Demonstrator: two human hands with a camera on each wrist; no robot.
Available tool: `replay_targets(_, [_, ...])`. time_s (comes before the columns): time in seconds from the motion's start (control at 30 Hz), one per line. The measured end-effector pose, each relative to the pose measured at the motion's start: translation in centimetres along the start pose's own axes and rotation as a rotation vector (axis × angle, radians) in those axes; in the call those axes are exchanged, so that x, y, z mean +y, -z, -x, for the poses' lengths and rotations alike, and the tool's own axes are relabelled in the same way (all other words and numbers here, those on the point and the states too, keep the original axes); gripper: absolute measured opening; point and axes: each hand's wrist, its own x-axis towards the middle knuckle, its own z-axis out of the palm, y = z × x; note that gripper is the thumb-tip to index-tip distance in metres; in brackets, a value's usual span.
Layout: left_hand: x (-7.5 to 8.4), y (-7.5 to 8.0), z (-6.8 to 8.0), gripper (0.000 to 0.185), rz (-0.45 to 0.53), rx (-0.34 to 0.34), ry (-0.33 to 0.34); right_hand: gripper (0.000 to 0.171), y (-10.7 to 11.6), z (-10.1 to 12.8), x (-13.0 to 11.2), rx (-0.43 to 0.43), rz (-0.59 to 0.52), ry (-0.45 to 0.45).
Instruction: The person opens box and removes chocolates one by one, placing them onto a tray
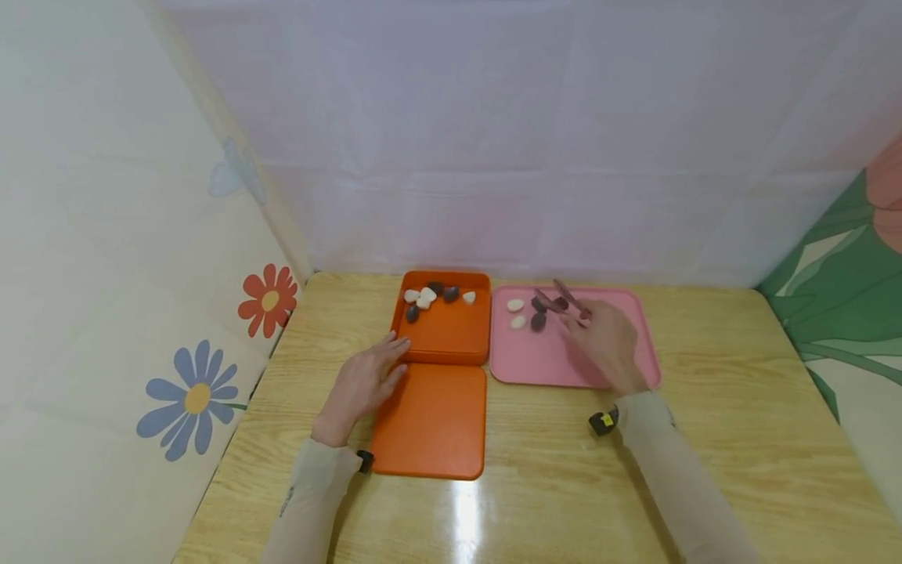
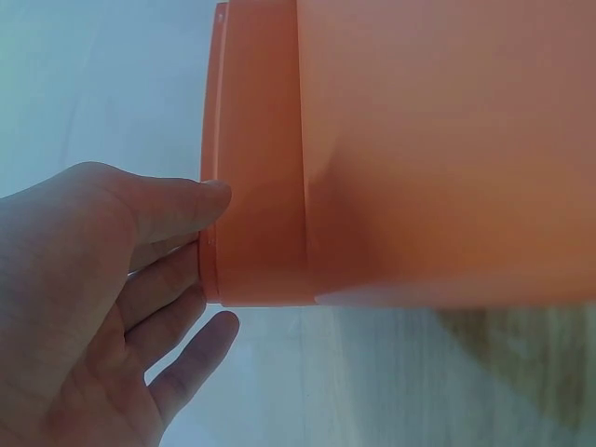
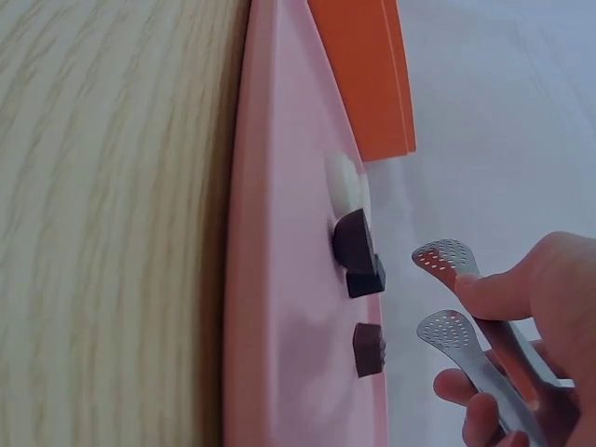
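Observation:
My right hand (image 1: pixel 604 343) grips metal tongs (image 3: pixel 505 346) over the pink tray (image 1: pixel 528 362). The tongs' two perforated tips are spread, with nothing between them. Below lie dark brown chocolate-like pieces (image 3: pixel 353 242) and two white pieces (image 1: pixel 517 322), grouped in the tray's left half. My left hand (image 1: pixel 359 388) touches the left front corner of the orange box (image 1: pixel 451 338), its fingers loosely extended. In the left wrist view, its thumb overlaps the box edge. White pieces (image 1: pixel 425 298) and dark pieces (image 1: pixel 451 294) lie toward the back of the box.
A flat orange lid (image 1: pixel 433 427) lies on the wooden table (image 1: pixel 543 486) in front of the box. The tray stands close along the box's right side. A pale cloth wall (image 1: pixel 437 157) rises behind both, and flower-printed cloth (image 1: pixel 197 398) hangs at the left.

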Motion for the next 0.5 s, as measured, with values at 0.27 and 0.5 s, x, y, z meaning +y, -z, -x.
replay_targets(0.27, [0.0, 0.0, -0.1, 0.051, 0.004, -0.006, 0.007, 0.034, -0.1, -0.9, -2.0, -0.002, -0.023, 0.043])
replay_targets(0.5, [-0.1, 0.0, 0.0, 0.048, 0.011, 0.032, -0.035, 0.044, 0.2, -1.6, -4.6, -0.006, -0.029, 0.117])
